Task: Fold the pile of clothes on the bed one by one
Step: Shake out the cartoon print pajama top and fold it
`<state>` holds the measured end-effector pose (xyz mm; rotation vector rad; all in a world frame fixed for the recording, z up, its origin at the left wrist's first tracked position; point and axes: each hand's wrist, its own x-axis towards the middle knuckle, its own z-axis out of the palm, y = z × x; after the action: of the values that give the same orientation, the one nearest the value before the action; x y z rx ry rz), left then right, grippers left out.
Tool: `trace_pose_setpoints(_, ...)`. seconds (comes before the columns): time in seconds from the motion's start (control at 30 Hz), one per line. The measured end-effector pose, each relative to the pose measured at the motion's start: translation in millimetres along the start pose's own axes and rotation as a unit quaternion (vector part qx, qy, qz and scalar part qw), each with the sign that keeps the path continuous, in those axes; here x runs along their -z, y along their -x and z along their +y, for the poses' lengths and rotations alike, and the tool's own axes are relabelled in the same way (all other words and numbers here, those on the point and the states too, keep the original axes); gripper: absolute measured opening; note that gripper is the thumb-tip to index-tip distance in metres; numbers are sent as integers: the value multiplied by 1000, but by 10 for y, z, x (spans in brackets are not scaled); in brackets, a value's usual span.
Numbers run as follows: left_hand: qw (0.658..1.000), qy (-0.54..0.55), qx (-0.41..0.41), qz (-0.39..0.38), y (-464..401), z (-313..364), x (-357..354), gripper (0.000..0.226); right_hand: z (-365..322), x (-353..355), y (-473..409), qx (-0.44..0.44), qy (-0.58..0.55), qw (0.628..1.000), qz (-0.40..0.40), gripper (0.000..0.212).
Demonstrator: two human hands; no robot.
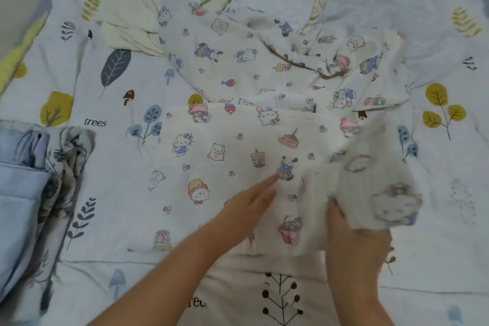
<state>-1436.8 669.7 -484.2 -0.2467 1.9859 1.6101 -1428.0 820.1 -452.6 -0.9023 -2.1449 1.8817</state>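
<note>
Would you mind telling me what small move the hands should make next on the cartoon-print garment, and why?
Probably the right hand should carry the raised flap it grips leftward and lay it over the flat part of the cartoon-print garment. The left hand already presses flat on the cloth with straight fingers, pinning it along a likely fold line, and the lifted edge is blurred, apparently mid-fold.

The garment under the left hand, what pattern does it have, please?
White garment printed with small cartoon characters, head view.

Under it all lies the bedsheet (111, 92) — white, printed with leaves, mushrooms and the word "trees" — and a yellow edge (18, 55) shows at far left.
</note>
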Motion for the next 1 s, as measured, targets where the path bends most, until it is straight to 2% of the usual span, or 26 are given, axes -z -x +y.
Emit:
trace_pose_setpoints(0.07,991,130,-22,14,116,229,206,51,-41,-174,227,72,7,993,-93,18)
trace_pose_setpoints(0.1,980,197,-33,18,171,298,320,60,-60,-272,346,143,36,981,-128,28)
trace_pose_setpoints(0.13,961,272,-44,15,215,328,452,67,-67,-378,455,233,75,955,-164,34)
trace_pose_setpoints(0.2,908,413,-77,3,348,324,761,75,-22,-563,631,405,183,871,-207,19)
trace_pose_setpoints(0.23,885,456,-88,-4,431,297,909,78,1,-651,708,452,220,838,-212,18)
trace_pose_setpoints(0.27,877,474,-73,8,509,239,1037,79,32,-731,779,486,245,808,-225,17)
trace_pose_setpoints(0.33,888,452,18,81,600,79,1241,74,112,-841,890,504,319,755,-272,8)
trace_pose_setpoints(0.37,898,417,66,122,618,-8,1311,72,134,-875,927,484,391,717,-313,21)
trace_pose_setpoints(0.43,921,331,138,153,590,-177,1385,63,248,-921,964,453,511,634,-364,43)
trace_pose_setpoints(0.47,941,255,159,158,557,-249,1388,57,266,-930,977,441,545,597,-390,50)
trace_pose_setpoints(0.5,955,167,166,179,515,-321,1377,51,274,-929,981,436,555,577,-411,53)
trace_pose_setpoints(0.57,954,29,142,263,403,-405,1321,43,302,-884,967,445,537,586,-413,47)
trace_pose_setpoints(0.67,931,-85,124,332,205,-418,1155,60,368,-810,918,456,432,669,-397,29)
trace_pose_setpoints(0.7,928,-107,113,340,143,-413,1116,57,371,-809,903,463,385,701,-382,23)
trace_pose_setpoints(0.73,930,-103,85,343,105,-394,1097,44,370,-805,891,463,349,731,-359,20)
trace_pose_setpoints(0.8,941,-12,20,339,93,-364,1142,10,348,-806,812,428,327,791,-290,29)
trace_pose_setpoints(0.83,943,40,-7,331,120,-364,1196,7,325,-796,771,393,337,816,-256,34)
trace_pose_setpoints(0.87,944,80,-17,320,154,-386,1245,12,297,-789,730,344,361,832,-244,38)
trace_pose_setpoints(0.9,945,117,-5,305,188,-428,1274,16,298,-784,680,286,405,830,-256,47)
trace_pose_setpoints(0.93,947,130,34,292,206,-500,1295,15,333,-767,646,224,458,808,-296,57)
trace_pose_setpoints(1.0,942,56,136,301,207,-639,1303,10,431,-709,619,155,552,730,-372,68)
